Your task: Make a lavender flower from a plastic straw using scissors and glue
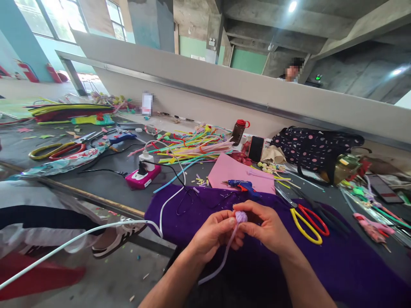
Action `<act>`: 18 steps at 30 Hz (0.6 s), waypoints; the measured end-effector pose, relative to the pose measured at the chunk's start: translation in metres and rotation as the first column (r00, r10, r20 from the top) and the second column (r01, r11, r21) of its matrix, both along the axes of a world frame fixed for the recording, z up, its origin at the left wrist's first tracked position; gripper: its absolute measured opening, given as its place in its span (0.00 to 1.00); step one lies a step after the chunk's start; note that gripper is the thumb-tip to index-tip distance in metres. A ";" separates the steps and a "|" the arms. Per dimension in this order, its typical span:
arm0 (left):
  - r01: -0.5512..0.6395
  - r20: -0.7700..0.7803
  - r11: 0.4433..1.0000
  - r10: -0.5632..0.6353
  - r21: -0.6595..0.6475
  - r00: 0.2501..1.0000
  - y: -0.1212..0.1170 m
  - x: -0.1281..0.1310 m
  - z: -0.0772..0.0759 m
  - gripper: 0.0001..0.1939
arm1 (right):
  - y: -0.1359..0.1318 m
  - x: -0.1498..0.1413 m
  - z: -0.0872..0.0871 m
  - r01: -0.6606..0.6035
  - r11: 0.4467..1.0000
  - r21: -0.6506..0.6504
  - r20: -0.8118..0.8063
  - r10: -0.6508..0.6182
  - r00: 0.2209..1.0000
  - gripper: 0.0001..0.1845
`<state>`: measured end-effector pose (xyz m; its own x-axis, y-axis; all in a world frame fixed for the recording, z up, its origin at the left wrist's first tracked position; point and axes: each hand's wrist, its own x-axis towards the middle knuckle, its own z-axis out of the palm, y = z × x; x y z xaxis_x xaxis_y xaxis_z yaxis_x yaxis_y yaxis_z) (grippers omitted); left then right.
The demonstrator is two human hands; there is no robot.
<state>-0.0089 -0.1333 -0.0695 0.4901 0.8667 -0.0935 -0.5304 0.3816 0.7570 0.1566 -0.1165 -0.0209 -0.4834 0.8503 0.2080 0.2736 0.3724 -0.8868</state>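
Over the purple cloth [349, 265], my left hand [215, 233] and my right hand [266, 224] meet around a lilac pipe cleaner [241, 217]. Its upper part is wound into a small, tight bud, and a loose tail hangs down past my left hand. My left thumb and fingers pinch the bud's lower left side; my right thumb and index finger close on its right side. Just beyond my hands, a blue glue gun [240, 185] lies across the edge of a pink sheet [221, 164]. Scissors [308, 222] with yellow and red handles rest to the right.
A magenta power strip [141, 179] sits left, with a white cable [167, 205] draped across the cloth. Farther back are bundled pipe cleaners [199, 147], a bottle [238, 132], a phone [256, 148] and a patterned bag [313, 147]. Another person's leg [58, 214] is at left.
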 end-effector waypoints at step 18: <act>-0.237 0.104 0.971 0.234 0.023 0.967 -0.003 -0.006 -0.011 0.16 | -0.011 -0.013 0.006 -0.024 0.999 -0.046 -0.185 0.015 0.983 0.14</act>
